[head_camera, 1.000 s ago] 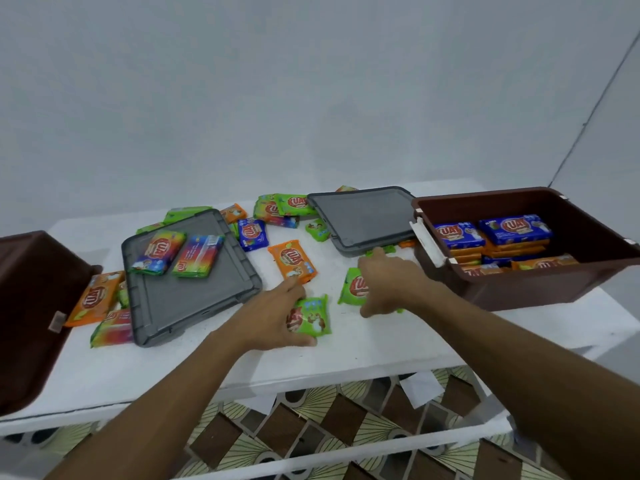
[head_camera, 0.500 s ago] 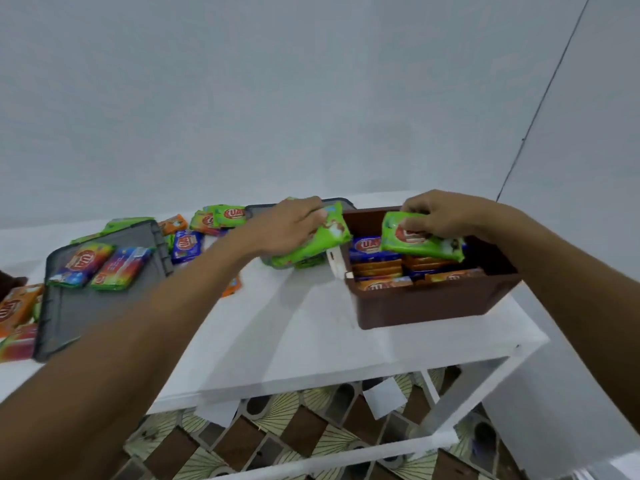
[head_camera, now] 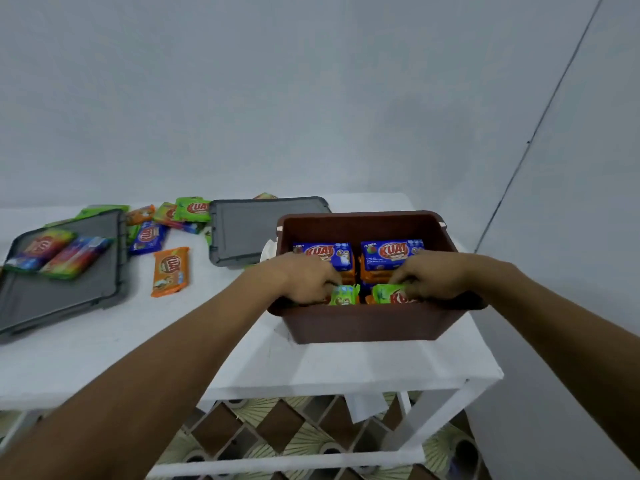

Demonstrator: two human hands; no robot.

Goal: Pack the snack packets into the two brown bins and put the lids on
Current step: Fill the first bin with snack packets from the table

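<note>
On the white table's right end: brown bin (head_camera: 363, 323), rectangular smooth moulded plastic, rounded corners, walls tapering to the base, lid off. Far half holds two stacks of flat glossy foil packets, a blue KUAT packet (head_camera: 323, 252) topping the left stack and another blue packet (head_camera: 391, 252) topping the right, with orange edges showing beneath both.

Both hands are over the near rim, apart, one per side. Left hand (head_camera: 304, 278) has its fingers curled around a green packet (head_camera: 344, 295), crinkled end sticking out toward the bin's middle. Right hand (head_camera: 436, 275) pinches a second green packet (head_camera: 389, 294) by one end. Both packets sit in the bin's near half, just inside the front wall, close together; cannot tell if they touch each other.

Just left of the bin and behind it: grey lid (head_camera: 256, 230), flat matte plastic, raised rim, lying face up on the table. Further left: loose orange packet (head_camera: 170, 270), a blue loose packet (head_camera: 147, 237), and a green pile (head_camera: 192, 209) near the back wall. Far left: second grey lid (head_camera: 62, 292), same shape, with two rainbow-striped packets (head_camera: 59, 252) lying side by side on it.

Table (head_camera: 104, 341) has a matte white top on a white bar frame. Below it is a tiled floor (head_camera: 277, 427) with brown diamonds and pale fan motifs.
</note>
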